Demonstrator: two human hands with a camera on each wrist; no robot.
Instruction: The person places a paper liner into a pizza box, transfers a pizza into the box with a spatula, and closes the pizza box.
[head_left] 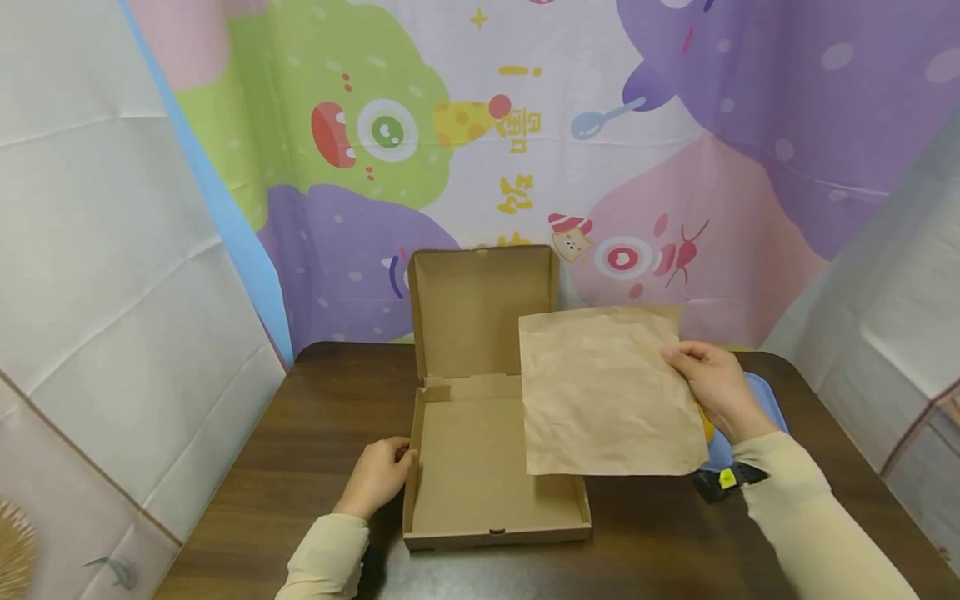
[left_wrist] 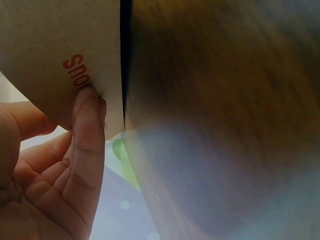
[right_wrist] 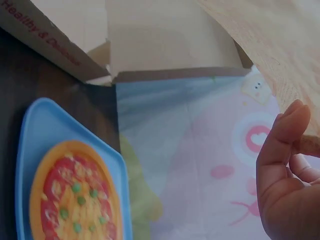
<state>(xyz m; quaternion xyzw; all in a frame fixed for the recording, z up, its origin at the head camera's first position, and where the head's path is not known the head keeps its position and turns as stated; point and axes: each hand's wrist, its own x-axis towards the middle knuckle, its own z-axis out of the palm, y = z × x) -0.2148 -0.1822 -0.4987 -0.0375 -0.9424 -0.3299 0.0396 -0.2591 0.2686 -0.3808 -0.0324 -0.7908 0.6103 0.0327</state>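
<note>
My right hand [head_left: 716, 383] pinches the right edge of a square sheet of brown paper [head_left: 607, 392], raised over the right part of an open cardboard pizza box [head_left: 495, 532]. The box lies on the table, its lid [head_left: 483, 308] standing up at the back. At the box's left wall, my left hand [head_left: 378, 475] grips the side. In the left wrist view its fingers [left_wrist: 87, 135] lie on the outer wall [left_wrist: 45, 45], which bears red lettering, and the thumb is at the edge. A pizza [right_wrist: 80, 200] with red and green toppings sits on a blue tray [right_wrist: 30, 145].
The dark wooden table [head_left: 315, 408] stands against a curtain [head_left: 487, 50] printed with cartoon monsters. The blue tray is on the right of the table, partly hidden in the head view by the paper and right hand. Pale fabric [head_left: 112, 208] hangs at both sides.
</note>
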